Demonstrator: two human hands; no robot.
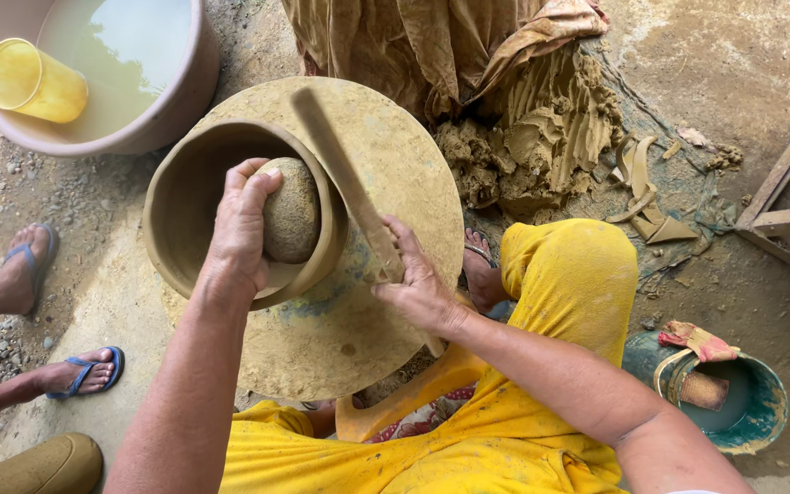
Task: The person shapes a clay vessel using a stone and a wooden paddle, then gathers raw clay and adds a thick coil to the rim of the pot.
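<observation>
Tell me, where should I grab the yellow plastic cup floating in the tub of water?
Grip the yellow plastic cup around its round side wall, coming from above. It lies tipped on the water in the tub, open mouth facing left, so the side is on top.

One head-worn camera looks steeply down, close over the round clay-smeared turntable (358, 311) and the lap.

Earth browns against bright yellow

The clay pot (196, 183), the round stone (291, 210), the wooden paddle (340, 174) and the turning disc (386, 146) were all dull tan-brown, the disc smudged blue-grey. The person's clothing (569, 274) was vivid yellow over a red-and-white floral cloth (422, 416). A yellow cup (34, 82) floated in a pinkish basin (185, 91) of pale greenish water; the small bucket (761, 412) was teal; the sandals (93, 370) were blue.
</observation>
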